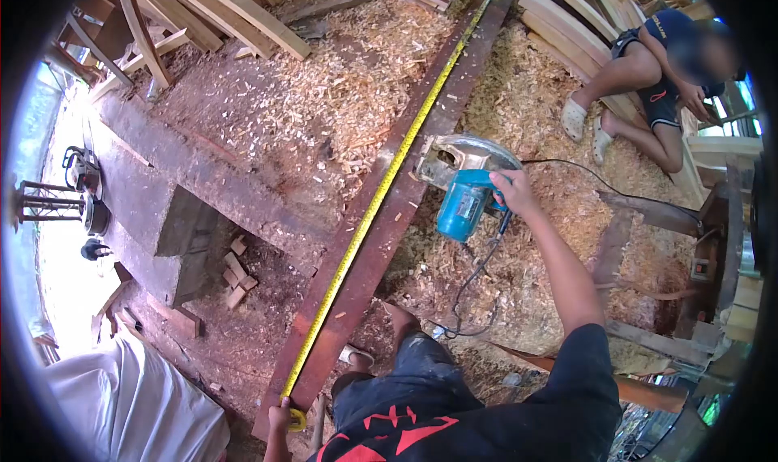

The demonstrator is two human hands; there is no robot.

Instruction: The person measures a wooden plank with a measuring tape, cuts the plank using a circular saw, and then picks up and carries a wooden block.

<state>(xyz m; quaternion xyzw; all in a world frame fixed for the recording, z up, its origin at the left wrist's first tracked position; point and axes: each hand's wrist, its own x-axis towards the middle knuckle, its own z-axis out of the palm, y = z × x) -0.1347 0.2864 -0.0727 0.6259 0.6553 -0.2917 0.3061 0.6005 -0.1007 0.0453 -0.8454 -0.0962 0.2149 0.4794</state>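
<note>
Wood shavings point(348, 97) lie to both sides of the plank point(371, 259) in the head view, with stacked lumber point(235, 16) beyond it to the upper left, a pale cloth point(134, 401) to the lower left, and another person point(668, 40) seated to its upper right.

Progress: a yellow measuring tape point(395, 170) is already drawn out along nearly the whole visible length of the plank. No cut across the plank can be made out, and I cannot tell whether its face bears a mark, so I judge the measuring to be under way and any sawing of this piece not yet done.

Appearance: the plank is long, straight-edged and reddish brown, running obliquely from near my feet to the far top, its face sprinkled with pale chips.

Hands: my left hand point(279, 415), at the plank's near end, has its fingers curled at the tape beside its yellow case point(297, 420); the exact grip is too small to read. My right hand point(516, 193), right of the plank, is closed around the handle of a teal circular saw point(463, 207), whose front overlaps the plank's right edge; whether the blade touches the wood is hidden.
</note>
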